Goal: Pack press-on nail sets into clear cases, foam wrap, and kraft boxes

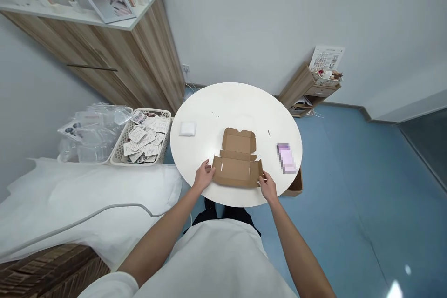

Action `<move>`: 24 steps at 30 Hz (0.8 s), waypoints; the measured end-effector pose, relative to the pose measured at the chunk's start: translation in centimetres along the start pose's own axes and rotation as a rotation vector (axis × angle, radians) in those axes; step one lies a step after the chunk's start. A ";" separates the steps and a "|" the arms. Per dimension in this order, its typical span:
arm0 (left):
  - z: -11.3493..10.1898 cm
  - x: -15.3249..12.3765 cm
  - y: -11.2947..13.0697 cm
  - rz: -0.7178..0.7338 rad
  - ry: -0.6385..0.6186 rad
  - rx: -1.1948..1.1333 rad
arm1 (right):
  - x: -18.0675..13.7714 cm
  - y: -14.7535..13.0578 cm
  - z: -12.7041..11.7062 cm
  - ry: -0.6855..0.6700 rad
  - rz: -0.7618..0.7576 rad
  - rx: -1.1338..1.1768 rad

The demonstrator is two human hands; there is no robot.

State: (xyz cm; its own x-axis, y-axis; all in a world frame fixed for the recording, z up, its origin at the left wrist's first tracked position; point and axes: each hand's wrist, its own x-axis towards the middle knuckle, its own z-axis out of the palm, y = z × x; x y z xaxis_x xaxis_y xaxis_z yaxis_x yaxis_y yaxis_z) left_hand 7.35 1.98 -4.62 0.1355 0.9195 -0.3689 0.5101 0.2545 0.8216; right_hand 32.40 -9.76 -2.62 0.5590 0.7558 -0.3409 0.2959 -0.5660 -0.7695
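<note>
A brown cardboard box, unfolded with its lid laid back, lies on the white oval table in front of me. Its side flaps stand partly up, and two narrow slots show in its base. My left hand is at the box's left side, with its fingers bent around the flap. At the opposite end, my right hand grips the right flap between thumb and fingers. A small white packet rests on the table's left part. Toward the right edge lies a pink and purple blurred item.
Left of the table, a white basket holds many printed cards, beside a heap of clear plastic packaging. A wooden cabinet rises behind them. Another cardboard box sits below the table's right edge. A small shelf stands by the wall.
</note>
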 end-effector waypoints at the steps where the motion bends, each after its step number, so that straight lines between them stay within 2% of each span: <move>1: 0.0 -0.3 -0.1 0.026 0.003 0.006 | -0.1 0.2 0.1 0.020 -0.004 -0.023; 3: -0.1 -1.0 -0.2 0.147 0.044 0.096 | -0.2 0.6 0.0 0.076 -0.032 -0.096; 6: -0.1 -2.5 0.3 0.396 0.065 0.361 | 0.4 0.4 -0.5 0.156 -0.128 -0.238; 9: 0.6 -3.8 1.4 0.626 -0.070 0.616 | 2.3 -0.9 -0.9 0.146 -0.226 -0.362; 11: 1.4 -4.3 2.0 0.704 -0.165 0.746 | 4.1 -2.2 -1.0 0.077 -0.253 -0.418; 15: 3.2 -4.3 2.5 0.668 -0.238 0.878 | 8.1 -4.0 -0.8 -0.123 -0.222 -0.407; 20: 4.3 -3.5 2.0 0.568 -0.239 0.916 | 11.5 -3.8 -0.1 -0.448 -0.191 -0.188; 22: 4.4 -3.4 2.0 0.536 -0.243 0.929 | 12.3 -3.4 0.3 -0.499 -0.194 -0.137; 24: 4.6 -3.3 2.1 0.509 -0.242 0.940 | 12.9 -3.1 0.8 -0.495 -0.193 -0.107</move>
State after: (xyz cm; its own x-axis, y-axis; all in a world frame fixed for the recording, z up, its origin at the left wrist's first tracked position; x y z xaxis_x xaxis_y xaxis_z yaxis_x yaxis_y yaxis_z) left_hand 11.92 -1.88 -3.65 0.6245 0.7431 -0.2404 0.7777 -0.5629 0.2801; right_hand 38.12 2.02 -5.07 0.0631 0.8995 -0.4323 0.4488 -0.4125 -0.7928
